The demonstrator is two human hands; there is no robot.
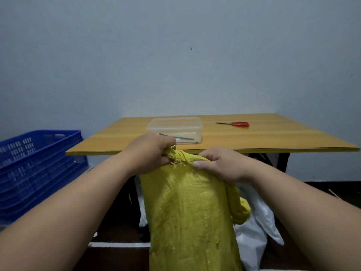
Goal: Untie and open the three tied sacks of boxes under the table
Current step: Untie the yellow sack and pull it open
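Note:
A yellow woven sack (191,208) stands upright in front of the wooden table (273,137), its frayed top edge level with the table's front edge. My left hand (150,151) is closed on the frayed top at the left. My right hand (216,163) grips the top at the right, thumb pressed on the cloth. A white sack (254,237) lies behind and to the right of the yellow one, partly hidden. Another white piece (141,202) shows at its left under the table.
On the table stand a clear plastic container (175,127) holding a tool and red-handled scissors (237,124). Stacked blue plastic crates (37,169) stand at the left. A black table leg (284,163) is at the right. The wall is close behind.

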